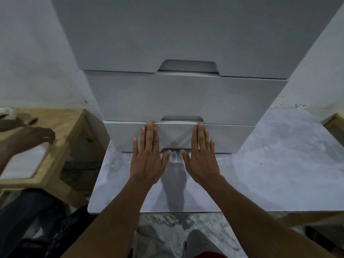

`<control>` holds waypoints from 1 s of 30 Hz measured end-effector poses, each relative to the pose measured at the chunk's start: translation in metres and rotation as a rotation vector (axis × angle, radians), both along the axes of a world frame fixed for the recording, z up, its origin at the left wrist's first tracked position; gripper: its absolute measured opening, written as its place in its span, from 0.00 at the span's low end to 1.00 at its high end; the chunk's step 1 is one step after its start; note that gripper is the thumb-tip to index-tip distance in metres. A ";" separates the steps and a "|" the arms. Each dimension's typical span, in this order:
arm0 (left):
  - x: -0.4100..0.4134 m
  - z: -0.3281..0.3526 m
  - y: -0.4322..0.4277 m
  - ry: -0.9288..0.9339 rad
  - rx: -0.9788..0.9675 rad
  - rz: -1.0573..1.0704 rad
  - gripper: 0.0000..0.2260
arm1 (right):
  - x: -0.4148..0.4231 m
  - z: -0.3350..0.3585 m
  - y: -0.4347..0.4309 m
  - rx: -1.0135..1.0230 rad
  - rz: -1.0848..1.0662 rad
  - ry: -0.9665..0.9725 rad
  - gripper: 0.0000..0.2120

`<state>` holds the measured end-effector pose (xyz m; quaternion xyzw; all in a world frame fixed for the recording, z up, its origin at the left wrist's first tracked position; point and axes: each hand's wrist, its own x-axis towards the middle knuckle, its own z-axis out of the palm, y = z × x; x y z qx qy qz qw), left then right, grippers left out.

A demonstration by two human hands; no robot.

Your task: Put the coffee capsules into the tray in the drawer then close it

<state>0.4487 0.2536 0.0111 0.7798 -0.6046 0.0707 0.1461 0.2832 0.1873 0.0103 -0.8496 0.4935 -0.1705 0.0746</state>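
We're on the closing step: left hand (147,157) and right hand (202,157), flat, grasping nothing, press the lowest drawer (175,135) front. Capsules out of sight, presumably inside. Next: push evenly until flush.

Left hand (147,161): bare, at the centre of the frame; long slim fingers with short, pale nails.
Right hand (202,161): bare, just right of centre; same slim build, nails short and pale.
Left forearm (115,211): bare skin down to the lower edge of the frame.
Right forearm (251,211): bare skin down to the lower right corner.
Trouser leg (199,243): grey cloth, rounded at the knee, lower centre.
Red cloth (206,255): thin strip at the bottom edge; which garment cannot be told.
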 end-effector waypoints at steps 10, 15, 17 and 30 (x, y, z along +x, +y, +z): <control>0.002 -0.009 -0.004 -0.001 -0.012 -0.045 0.36 | -0.005 -0.007 -0.006 -0.030 0.072 0.015 0.39; 0.002 -0.008 -0.011 -0.024 0.033 -0.027 0.37 | -0.003 -0.005 -0.012 -0.004 0.067 0.011 0.38; 0.002 -0.009 -0.012 -0.020 0.041 -0.024 0.37 | -0.003 -0.005 -0.011 0.008 0.066 0.006 0.38; 0.001 0.008 0.000 -0.033 0.139 -0.038 0.35 | -0.009 0.015 -0.007 0.045 0.068 0.080 0.37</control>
